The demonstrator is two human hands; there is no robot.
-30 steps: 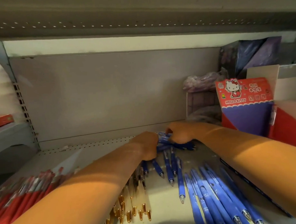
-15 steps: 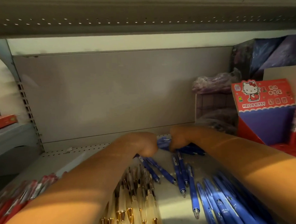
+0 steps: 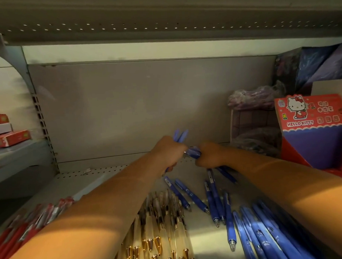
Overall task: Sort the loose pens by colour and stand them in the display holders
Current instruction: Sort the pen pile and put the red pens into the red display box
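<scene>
My left hand (image 3: 167, 152) grips a few blue pens (image 3: 179, 135) whose ends stick up above the fist. My right hand (image 3: 210, 154) is curled round more blue pens (image 3: 193, 152) lying between the two fists, just above the shelf. Loose blue pens (image 3: 213, 199) lie on the shelf below my hands, and a larger blue heap (image 3: 267, 234) sits at the lower right. Cream pens with gold tips (image 3: 162, 234) lie in the lower middle. Red pens (image 3: 28, 223) lie at the lower left. A red and blue Hello Kitty display holder (image 3: 313, 132) stands at the right.
The grey shelf floor (image 3: 102, 176) runs back to a grey rear panel (image 3: 136, 107); another shelf hangs close overhead. Purple wrapped packs and a box (image 3: 253, 115) stand behind the holder. Red boxes (image 3: 9, 138) lie on the neighbouring shelf at the left.
Both hands have lifted off the shelf with blue pens in them, and pen ends now stick up from my left fist. The view has shifted left, so the holder sits further right.
</scene>
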